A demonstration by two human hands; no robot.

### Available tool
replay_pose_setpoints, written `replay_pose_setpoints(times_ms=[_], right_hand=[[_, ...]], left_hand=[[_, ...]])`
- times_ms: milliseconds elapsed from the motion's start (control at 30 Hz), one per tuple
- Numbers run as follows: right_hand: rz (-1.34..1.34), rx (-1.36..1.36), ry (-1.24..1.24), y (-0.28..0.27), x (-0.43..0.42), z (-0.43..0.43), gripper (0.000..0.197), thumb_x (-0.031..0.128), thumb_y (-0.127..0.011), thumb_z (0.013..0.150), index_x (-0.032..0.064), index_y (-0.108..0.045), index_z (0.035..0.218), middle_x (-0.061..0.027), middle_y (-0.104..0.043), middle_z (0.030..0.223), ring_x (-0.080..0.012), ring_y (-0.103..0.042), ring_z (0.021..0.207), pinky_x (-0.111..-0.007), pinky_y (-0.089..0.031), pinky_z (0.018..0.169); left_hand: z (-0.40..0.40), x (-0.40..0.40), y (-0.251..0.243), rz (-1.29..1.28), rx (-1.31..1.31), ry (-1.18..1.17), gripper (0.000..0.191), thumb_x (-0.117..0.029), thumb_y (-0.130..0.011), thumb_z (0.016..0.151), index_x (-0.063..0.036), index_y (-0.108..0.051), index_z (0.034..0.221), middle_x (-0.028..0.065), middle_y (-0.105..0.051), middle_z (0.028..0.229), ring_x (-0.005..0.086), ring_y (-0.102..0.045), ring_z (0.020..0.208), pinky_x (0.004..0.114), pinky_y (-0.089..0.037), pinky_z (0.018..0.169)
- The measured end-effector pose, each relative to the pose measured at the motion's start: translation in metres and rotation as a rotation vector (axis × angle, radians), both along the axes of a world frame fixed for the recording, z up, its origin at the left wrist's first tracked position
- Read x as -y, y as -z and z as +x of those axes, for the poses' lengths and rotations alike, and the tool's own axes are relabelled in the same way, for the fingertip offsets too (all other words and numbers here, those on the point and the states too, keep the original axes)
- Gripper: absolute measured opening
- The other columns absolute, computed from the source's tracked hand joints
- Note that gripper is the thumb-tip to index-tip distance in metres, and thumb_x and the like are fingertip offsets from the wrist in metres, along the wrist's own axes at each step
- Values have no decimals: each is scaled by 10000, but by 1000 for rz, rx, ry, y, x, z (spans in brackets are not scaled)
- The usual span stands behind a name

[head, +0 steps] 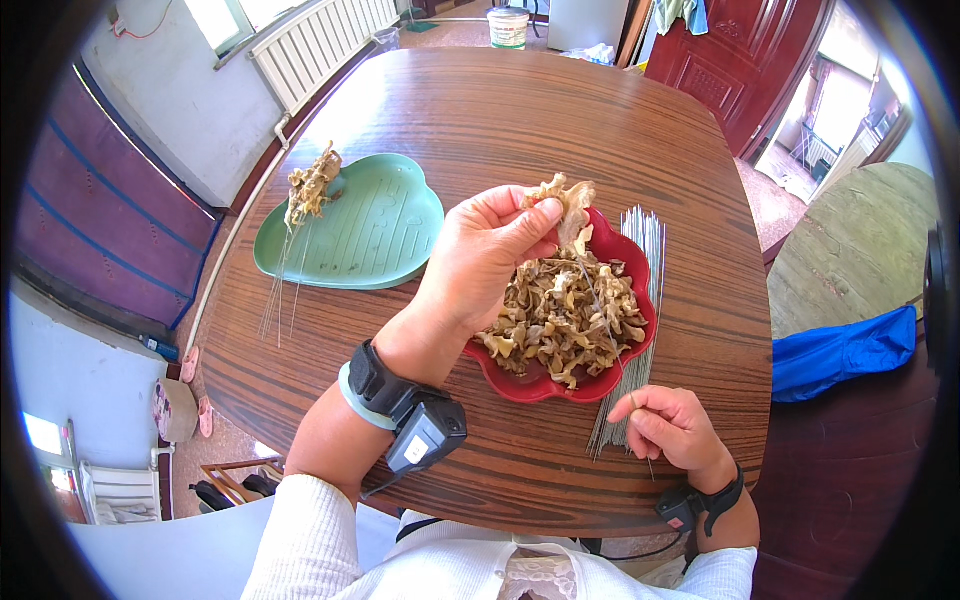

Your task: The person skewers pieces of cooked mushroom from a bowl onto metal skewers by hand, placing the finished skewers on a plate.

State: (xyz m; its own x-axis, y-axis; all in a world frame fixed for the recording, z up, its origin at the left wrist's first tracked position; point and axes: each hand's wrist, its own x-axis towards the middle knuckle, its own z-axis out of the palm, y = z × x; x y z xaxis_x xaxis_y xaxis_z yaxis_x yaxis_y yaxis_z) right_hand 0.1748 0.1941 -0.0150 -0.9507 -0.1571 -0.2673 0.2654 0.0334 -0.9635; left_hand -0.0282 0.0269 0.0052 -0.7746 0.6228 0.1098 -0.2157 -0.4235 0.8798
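My left hand (491,251) pinches a cluster of dried mushroom pieces (574,206) above a red scalloped bowl (525,388). Between the thumb and fingers of my right hand (671,426) is a thin metal skewer (616,352), which slants up to the pieces in my left hand. Many brownish dried mushroom pieces (559,319) fill the bowl. A bundle of thin metal skewers (636,379) lies partly beneath the bowl's right side. On the left, a green cloud-shaped tray (375,225) bears several loaded skewers (311,187), their bare ends hanging over its edge.
Everything stands on a wood-grain table (525,112). A round table (855,247) with a blue cloth (844,356) is at the right. Beyond the far edge are a white bucket (508,28) and a radiator (322,52). A red door (739,64) stands at the back right.
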Motion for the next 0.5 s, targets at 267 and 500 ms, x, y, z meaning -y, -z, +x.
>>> replay_pose_setpoints(times_ms=[267, 500], right_hand=[[55, -41, 10, -2, -1, -1, 182, 97, -438, 866, -11, -567, 935, 20, -487, 544, -27, -421, 478, -167, -329, 447], [39, -27, 10, -3, -1, 0, 185, 87, -434, 862, -10, -571, 940, 20, -493, 548, -26, -421, 477, -162, -328, 444]], left_hand=[[2, 1, -6, 16, 69, 25, 219, -220, -495, 880, -36, -577, 965, 80, -629, 885, 93, -593, 768, 193, -483, 684], [3, 2, -8, -38, -23, -11, 236, -231, -475, 889, -35, -584, 964, 84, -628, 880, 107, -596, 756, 207, -494, 668]])
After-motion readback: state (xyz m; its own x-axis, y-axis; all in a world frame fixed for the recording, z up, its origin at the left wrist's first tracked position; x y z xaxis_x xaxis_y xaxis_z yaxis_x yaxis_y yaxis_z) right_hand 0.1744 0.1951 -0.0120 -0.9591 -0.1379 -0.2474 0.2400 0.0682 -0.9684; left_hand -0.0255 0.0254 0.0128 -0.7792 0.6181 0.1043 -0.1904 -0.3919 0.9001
